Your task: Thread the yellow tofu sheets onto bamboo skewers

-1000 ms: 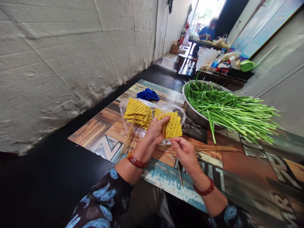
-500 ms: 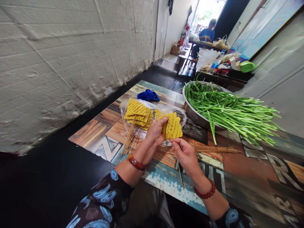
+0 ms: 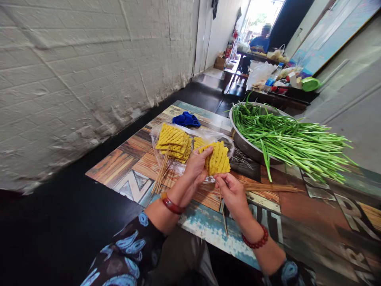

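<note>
While basin leafy, slabs on plastic

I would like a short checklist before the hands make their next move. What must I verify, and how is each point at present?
1. Left hand grips the yellow piece: ok.
2. Right hand holds a thin stick: ok.
3. Stick's upper tip is inside the piece: cannot tell, it is hidden at the fingers.
4. Spare sticks seem near enough to reach: ok.
5. Basin is apart from both hands: ok.
6. Blue cloth is apart from both hands: ok.
</note>
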A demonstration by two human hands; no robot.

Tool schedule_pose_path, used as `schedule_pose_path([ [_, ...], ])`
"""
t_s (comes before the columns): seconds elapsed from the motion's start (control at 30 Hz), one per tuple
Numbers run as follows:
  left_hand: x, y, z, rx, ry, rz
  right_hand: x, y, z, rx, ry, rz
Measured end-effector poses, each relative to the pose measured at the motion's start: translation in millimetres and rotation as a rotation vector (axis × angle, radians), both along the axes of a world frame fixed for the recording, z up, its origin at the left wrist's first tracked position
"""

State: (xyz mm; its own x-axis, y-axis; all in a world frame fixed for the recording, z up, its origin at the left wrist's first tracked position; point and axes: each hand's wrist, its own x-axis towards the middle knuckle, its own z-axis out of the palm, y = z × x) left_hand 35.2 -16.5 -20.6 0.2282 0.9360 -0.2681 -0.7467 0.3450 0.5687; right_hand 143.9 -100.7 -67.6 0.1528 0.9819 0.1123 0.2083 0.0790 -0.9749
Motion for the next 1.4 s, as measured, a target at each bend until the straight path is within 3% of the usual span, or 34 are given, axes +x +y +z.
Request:
schedule_pose_path([
  [0.53,-2,1,-1.7,0.005,0.032,0.115,0,-5,5.0,-0.014,0.029,0.008],
  [1.4,1,-1,-3.9,0.026,0.045,0.056,-1,2,0.9,-0.034,0.109,-0.015],
])
